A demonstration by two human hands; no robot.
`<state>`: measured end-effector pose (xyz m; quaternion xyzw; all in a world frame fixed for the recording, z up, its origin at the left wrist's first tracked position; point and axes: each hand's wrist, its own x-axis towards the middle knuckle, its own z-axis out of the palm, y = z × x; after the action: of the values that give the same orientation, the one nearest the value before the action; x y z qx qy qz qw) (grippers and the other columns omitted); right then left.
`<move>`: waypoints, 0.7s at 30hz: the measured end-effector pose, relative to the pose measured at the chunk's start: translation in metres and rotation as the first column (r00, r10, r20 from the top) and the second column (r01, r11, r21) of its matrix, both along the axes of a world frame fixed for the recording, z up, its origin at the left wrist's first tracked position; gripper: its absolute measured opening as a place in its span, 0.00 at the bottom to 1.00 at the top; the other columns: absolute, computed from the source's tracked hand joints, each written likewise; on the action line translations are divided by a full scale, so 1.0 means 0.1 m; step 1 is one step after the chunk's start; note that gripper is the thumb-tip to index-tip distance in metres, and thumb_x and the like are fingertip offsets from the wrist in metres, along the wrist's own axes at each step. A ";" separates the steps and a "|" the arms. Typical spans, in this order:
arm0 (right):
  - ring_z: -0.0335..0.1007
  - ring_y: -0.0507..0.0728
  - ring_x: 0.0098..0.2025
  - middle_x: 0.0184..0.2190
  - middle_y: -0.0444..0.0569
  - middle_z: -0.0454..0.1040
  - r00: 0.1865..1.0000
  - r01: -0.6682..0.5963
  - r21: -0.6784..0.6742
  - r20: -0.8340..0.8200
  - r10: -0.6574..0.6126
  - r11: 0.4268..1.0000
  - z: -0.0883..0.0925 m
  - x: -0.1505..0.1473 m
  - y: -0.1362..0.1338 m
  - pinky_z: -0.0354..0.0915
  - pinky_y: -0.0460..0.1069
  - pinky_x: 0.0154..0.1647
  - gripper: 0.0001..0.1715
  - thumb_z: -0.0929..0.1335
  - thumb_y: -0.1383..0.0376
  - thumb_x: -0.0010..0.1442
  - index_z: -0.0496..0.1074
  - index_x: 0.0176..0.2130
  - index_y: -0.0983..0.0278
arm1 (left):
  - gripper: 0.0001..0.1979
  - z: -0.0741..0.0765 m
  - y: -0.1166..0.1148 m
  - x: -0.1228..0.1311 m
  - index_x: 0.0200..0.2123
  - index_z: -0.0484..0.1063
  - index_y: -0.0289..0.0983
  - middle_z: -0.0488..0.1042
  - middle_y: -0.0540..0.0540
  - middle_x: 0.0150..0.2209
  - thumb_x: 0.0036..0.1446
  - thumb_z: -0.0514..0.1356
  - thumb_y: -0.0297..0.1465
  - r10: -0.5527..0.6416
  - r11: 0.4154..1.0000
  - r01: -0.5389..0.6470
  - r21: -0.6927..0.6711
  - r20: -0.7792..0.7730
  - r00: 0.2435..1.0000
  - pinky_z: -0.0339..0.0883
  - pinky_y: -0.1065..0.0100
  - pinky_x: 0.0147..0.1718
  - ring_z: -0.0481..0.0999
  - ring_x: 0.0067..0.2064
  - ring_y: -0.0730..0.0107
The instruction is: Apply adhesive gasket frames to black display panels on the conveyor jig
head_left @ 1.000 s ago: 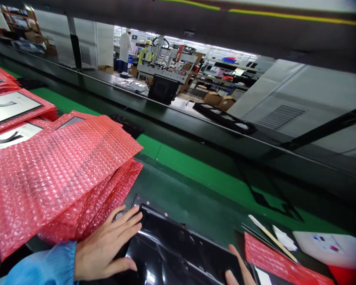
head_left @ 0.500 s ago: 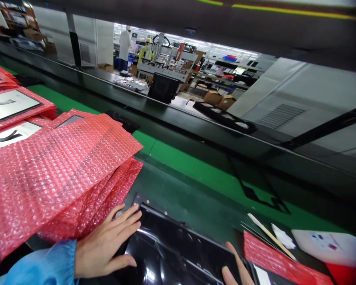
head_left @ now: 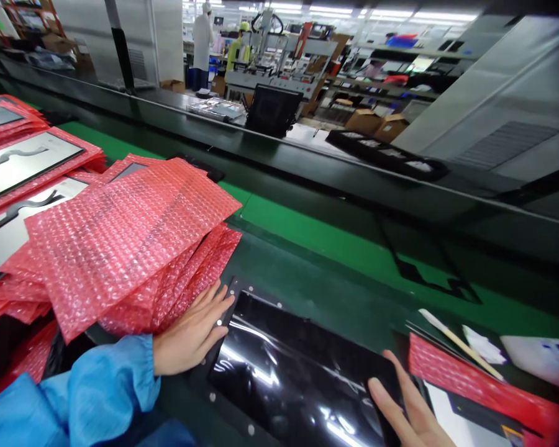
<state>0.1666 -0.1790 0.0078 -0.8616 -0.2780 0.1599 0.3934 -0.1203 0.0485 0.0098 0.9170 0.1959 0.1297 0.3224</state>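
A glossy black screen panel [head_left: 302, 372] lies on a dark plate [head_left: 213, 397] with silver round dots along its border. My left hand [head_left: 190, 335], in a blue sleeve [head_left: 107, 379], lies at the panel's left end with fingers stretched out and thumb apart. Its fingertips touch the border by the upper left corner. At the right end is my right hand [head_left: 407, 410], partly cut off by the frame's bottom. Its thumb rests on the panel's face and a finger extends along the right edge, with a gap between them.
Red bubble-wrap sleeves [head_left: 135, 230] are piled at left, beside panels with ribbon cables [head_left: 32, 155]. On the right lie a pale stick [head_left: 461, 344], crumpled white tissue [head_left: 483, 343] and a red bubble-wrap strip [head_left: 484, 388]. A black frame [head_left: 428, 273] lies on the green bench surface [head_left: 307, 230].
The view has shifted, showing more of the panel and the background. Both hands stay at the panel's two ends, and more of the left sleeve shows.
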 end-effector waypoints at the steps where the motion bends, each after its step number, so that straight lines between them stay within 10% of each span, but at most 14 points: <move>1: 0.50 0.66 0.65 0.64 0.44 0.58 1.000 0.000 -0.010 0.009 0.000 1.000 0.06 -0.04 0.03 0.48 0.59 0.66 0.44 0.67 0.44 0.55 0.57 0.64 0.56 | 0.27 0.00 0.00 0.00 0.68 0.40 0.40 0.43 0.43 0.69 0.69 0.45 0.33 -0.014 1.000 0.014 0.002 -0.005 1.000 0.43 0.48 0.66 0.37 0.70 0.61; 21: 0.51 0.66 0.65 0.63 0.47 0.59 0.970 0.196 -0.015 -0.144 -0.196 0.980 0.37 -0.37 0.17 0.42 0.59 0.68 0.56 0.68 0.37 0.43 0.58 0.63 0.60 | 0.39 0.08 0.09 -0.07 0.68 0.42 0.47 0.19 0.39 0.68 0.60 0.59 0.43 -0.240 0.952 0.265 0.155 -0.164 0.957 0.41 0.37 0.62 0.28 0.67 0.36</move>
<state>0.1296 -0.1621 0.0448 -0.8711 -0.1623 0.1822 0.4262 -0.1274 0.0571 0.0176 0.9663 0.0872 0.0377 0.2394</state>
